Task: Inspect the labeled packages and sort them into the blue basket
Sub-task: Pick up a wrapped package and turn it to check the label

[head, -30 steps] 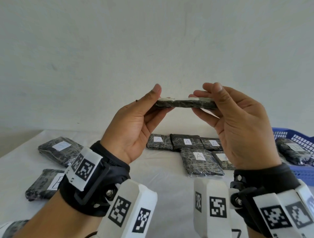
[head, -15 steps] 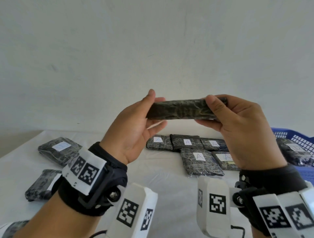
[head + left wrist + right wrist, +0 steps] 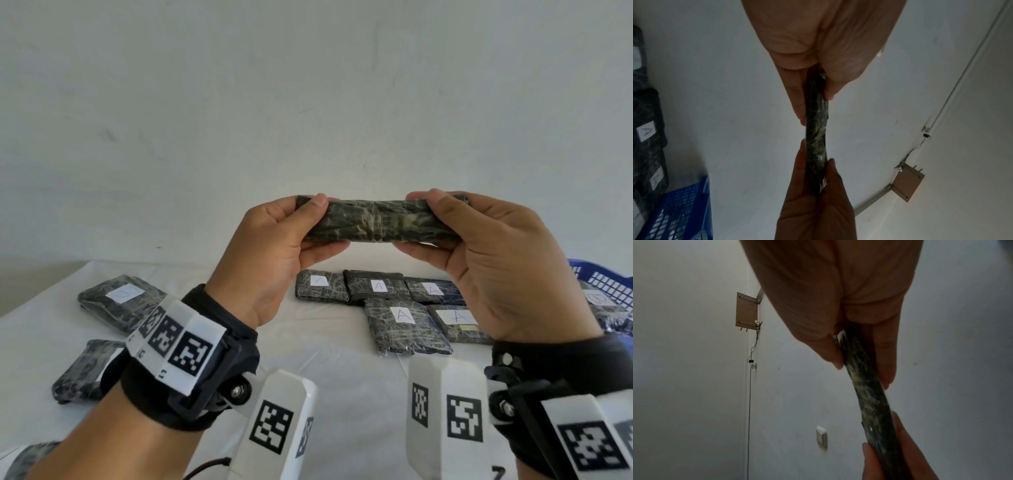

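Note:
A dark plastic-wrapped package (image 3: 376,222) is held level in the air in front of the wall, its unlabelled dark side towards me. My left hand (image 3: 291,236) pinches its left end between thumb and fingers, and my right hand (image 3: 469,240) pinches its right end the same way. The left wrist view shows the package (image 3: 816,129) edge-on between both hands; the right wrist view shows the same package (image 3: 865,386). The blue basket (image 3: 603,284) stands at the table's right edge with a labelled package (image 3: 599,301) inside.
Several packages marked A (image 3: 400,315) lie in a group on the white table (image 3: 329,342) below the hands. Two more packages (image 3: 120,301) (image 3: 85,370) lie at the left, another at the bottom-left corner. A white wall stands behind.
Both hands have turned the package from edge-on to its broad dark side towards me, and the label edge seen earlier no longer shows. The hands shifted slightly lower.

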The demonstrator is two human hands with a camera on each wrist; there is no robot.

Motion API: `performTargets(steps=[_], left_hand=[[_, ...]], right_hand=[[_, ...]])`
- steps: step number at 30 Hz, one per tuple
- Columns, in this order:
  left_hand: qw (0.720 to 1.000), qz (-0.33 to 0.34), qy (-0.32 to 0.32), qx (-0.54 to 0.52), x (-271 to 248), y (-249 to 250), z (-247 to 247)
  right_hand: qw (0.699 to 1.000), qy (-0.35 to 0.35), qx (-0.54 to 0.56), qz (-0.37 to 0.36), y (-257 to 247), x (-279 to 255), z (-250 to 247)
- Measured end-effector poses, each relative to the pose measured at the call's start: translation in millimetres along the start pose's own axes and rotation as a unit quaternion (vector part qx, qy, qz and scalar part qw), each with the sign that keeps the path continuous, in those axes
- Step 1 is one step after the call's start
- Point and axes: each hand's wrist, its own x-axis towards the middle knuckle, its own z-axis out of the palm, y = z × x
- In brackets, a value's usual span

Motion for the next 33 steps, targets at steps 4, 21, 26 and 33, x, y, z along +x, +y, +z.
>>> performTargets(steps=[4, 21, 26, 33], left_hand=[[1.000, -0.012, -0.013, -0.016, -1, 1, 0], [0.994, 0.058, -0.015, 0.095, -8, -13, 13], [0.992, 0.066, -0.013, 0.103, -9, -13, 14], [0.992, 0.067, -0.025, 0.107, -9, -11, 16]], right_hand=[[1.000, 0.013, -0.011, -0.011, -1, 0, 0], [0.961, 0.103, -0.249, -0.055, 4, -4, 14], [0.942, 0.128, -0.300, -0.075, 5, -7, 20], [0.942, 0.134, -0.299, -0.071, 3, -8, 21]])
